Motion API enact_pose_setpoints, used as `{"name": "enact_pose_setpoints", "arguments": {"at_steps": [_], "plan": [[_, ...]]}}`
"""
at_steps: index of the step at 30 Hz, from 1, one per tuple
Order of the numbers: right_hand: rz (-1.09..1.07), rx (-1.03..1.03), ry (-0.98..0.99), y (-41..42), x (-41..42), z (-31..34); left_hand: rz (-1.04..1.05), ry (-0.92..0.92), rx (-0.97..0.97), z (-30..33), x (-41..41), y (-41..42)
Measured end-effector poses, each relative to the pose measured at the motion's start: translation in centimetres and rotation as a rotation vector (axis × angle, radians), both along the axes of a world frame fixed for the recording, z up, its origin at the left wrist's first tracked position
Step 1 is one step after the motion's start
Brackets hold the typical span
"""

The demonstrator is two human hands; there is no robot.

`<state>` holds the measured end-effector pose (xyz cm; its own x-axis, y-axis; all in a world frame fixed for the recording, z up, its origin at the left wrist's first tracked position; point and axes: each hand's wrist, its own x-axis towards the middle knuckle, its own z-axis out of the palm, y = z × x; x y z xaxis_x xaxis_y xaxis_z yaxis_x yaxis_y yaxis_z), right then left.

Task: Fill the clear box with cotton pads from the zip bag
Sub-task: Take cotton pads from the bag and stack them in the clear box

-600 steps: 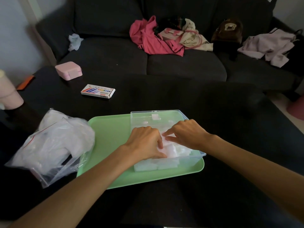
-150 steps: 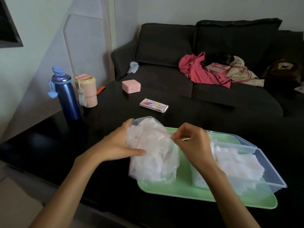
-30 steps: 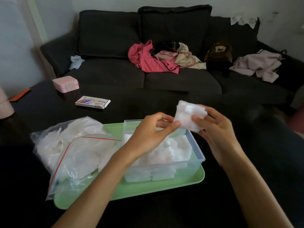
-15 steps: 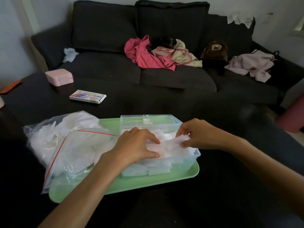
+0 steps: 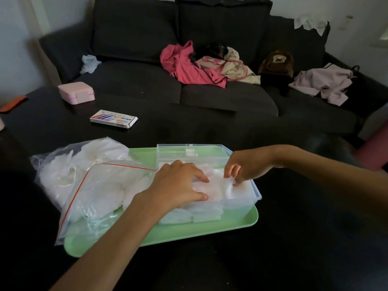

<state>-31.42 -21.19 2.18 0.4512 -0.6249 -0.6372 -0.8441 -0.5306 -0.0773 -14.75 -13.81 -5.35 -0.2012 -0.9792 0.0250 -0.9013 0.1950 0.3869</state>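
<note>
Dark table, cotton pads under fingers

Two hands, one box, bag, tray.

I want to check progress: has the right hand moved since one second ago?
Yes. The right hand has come down from above the clear box, where it held pads up, and now touches the cotton pads inside.

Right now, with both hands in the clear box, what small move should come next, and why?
Probably press the cotton pads flat. They sit heaped at the rim of the clear box; the left hand rests on them and the right hand pinches one edge.
</note>
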Motion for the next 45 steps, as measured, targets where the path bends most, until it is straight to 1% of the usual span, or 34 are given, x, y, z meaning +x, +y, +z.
{"name": "enact_pose_setpoints", "arguments": {"at_steps": [3,7,10,11,13,14,17,22,24,27,28,33,38,39,41,44,45], "plan": [[0.022,-0.022,0.013,0.2,-0.1,-1.2,0.006,0.004,0.003,-0.1,0.0,-0.1],[0.028,-0.130,-0.090,0.8,-0.8,-2.2,0.022,0.012,0.001,-0.1,0.0,-0.2],[0.121,-0.256,-0.166,0.8,-1.1,-1.1,0.016,-0.001,-0.005,-0.1,0.0,-0.1],[0.150,-0.265,-0.202,0.7,-1.0,-0.3,0.008,-0.008,-0.007,0.0,0.0,-0.1],[0.178,-0.186,-0.227,0.5,-0.8,0.9,0.001,-0.009,-0.008,0.0,0.0,-0.1],[0.181,-0.125,-0.181,0.5,-0.7,1.1,0.001,-0.004,-0.010,0.0,-0.1,-0.1],[0.150,0.006,0.079,0.6,0.0,0.4,0.008,0.005,-0.019,0.0,0.0,0.0],[0.128,0.183,0.243,1.1,1.0,-0.9,0.011,0.004,-0.024,0.0,-0.1,0.0],[0.106,0.238,0.237,1.2,1.1,-0.8,0.011,0.003,-0.025,0.0,0.0,0.0],[0.044,0.198,0.113,0.3,0.9,0.5,0.000,-0.003,-0.015,0.0,0.0,0.0],[0.044,0.200,0.108,0.1,0.9,0.9,-0.001,-0.008,-0.015,0.1,0.0,0.0],[0.020,0.306,0.227,0.4,1.3,-0.4,0.005,-0.015,-0.014,0.2,-0.1,-0.1],[-0.013,0.332,0.276,0.1,1.9,-0.8,0.001,0.020,0.028,0.1,0.0,-0.2],[-0.027,0.322,0.249,0.0,1.8,-0.2,-0.002,0.041,0.043,0.2,0.0,-0.2],[-0.061,0.257,0.114,0.1,1.3,1.5,-0.022,0.089,0.084,0.5,0.2,0.1],[-0.113,0.046,-0.190,1.2,-0.1,3.7,-0.015,0.220,0.125,1.8,0.9,1.4],[-0.103,-0.040,-0.300,2.1,0.4,4.0,0.031,0.256,0.083,2.8,2.3,2.7]]}}
